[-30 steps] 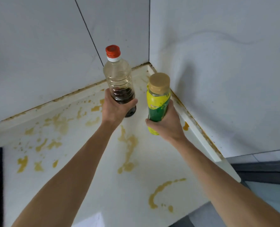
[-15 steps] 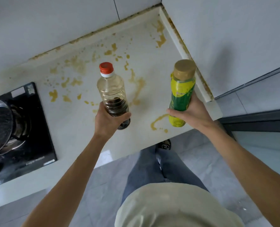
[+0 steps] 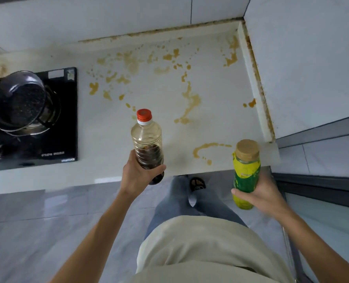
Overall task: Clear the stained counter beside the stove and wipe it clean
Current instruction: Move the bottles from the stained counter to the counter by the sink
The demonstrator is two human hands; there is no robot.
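Both bottles have drawn back off the stained tabletop [image 3: 149,94] toward lower frame, left hand [image 3: 138,176] gripping the red-capped sauce bottle [image 3: 148,144], right hand [image 3: 261,193] the yellow-green bottle [image 3: 246,174]; a low, one-handed grip could let either slip to the floor.
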